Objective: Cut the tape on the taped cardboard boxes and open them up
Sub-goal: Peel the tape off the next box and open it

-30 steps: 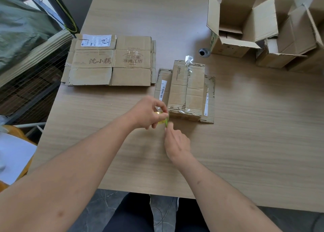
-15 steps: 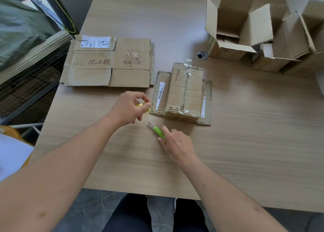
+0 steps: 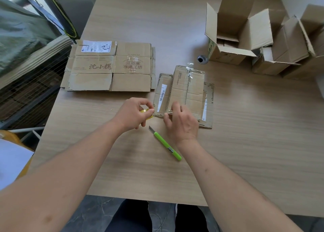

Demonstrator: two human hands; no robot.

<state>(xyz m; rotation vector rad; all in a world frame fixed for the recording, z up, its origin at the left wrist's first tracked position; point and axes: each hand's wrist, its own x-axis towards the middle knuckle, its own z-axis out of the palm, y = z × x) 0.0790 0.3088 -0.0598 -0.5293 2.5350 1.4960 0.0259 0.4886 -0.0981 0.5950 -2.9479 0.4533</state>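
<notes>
Blade bared on the desk (image 3: pixel 254 135) while both hands work at the small box.

We see the green utility knife (image 3: pixel 165 145) lying let go, blade out, just beside our right hand (image 3: pixel 182 123), whose relaxed fingers touch the near edge of the flattened taped box (image 3: pixel 185 93). Our left hand (image 3: pixel 134 114) pinches what looks like a yellow tape scrap (image 3: pixel 146 111), though it is half hidden. We judge a wrist sweeping back could catch the blade, or the scrap could stick and tug the box askew.
</notes>
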